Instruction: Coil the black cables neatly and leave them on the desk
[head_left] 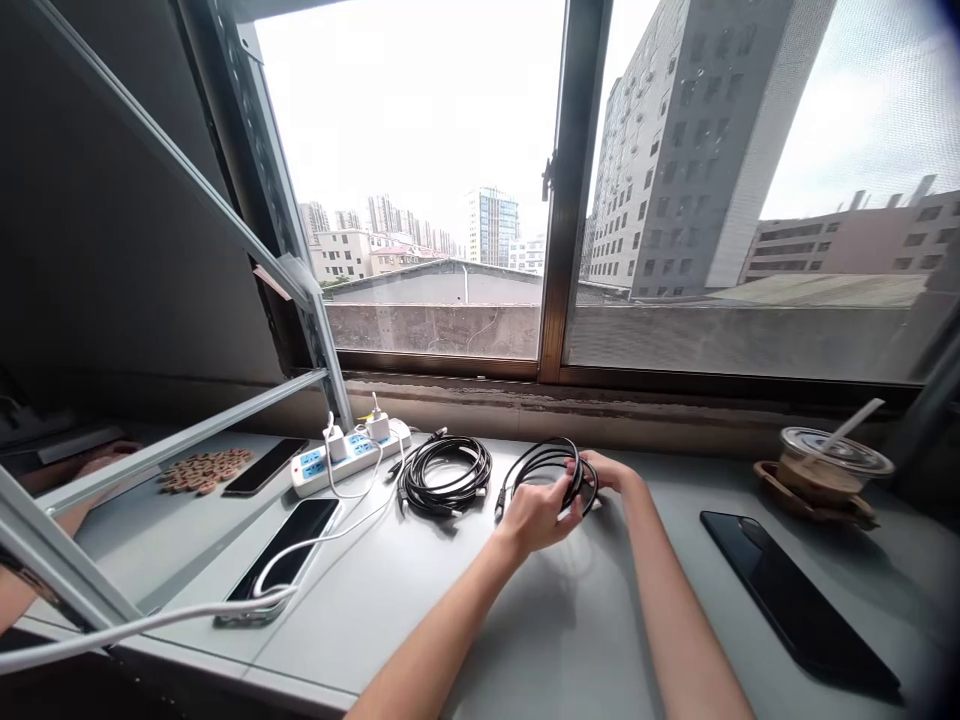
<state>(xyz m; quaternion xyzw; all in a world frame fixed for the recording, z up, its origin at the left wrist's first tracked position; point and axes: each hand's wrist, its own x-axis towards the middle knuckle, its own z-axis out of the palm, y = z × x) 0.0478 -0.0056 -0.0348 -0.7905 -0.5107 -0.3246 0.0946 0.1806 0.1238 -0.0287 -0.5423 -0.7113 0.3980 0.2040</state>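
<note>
Both hands are on a looped black cable [536, 456] at the middle of the grey tabletop. My left hand [536, 515] wraps its fingers round the near right side of the loops. Just beyond it, my right hand [606, 470] grips the same coil at its far right side, its fingers partly hidden behind the cable. One black plug end [500, 503] hangs at the coil's left. Left of my hands lies a bundle of coiled black cables [448, 478] with several plug ends showing.
A white power strip [352, 455] with two plugged-in chargers stands at the back left. Near it lie a phone [289, 560] under a white cord and another phone [264, 467]. On the right are a dark phone [799, 600] and a lidded drink cup [829, 465]. A metal frame [187, 440] crosses the left.
</note>
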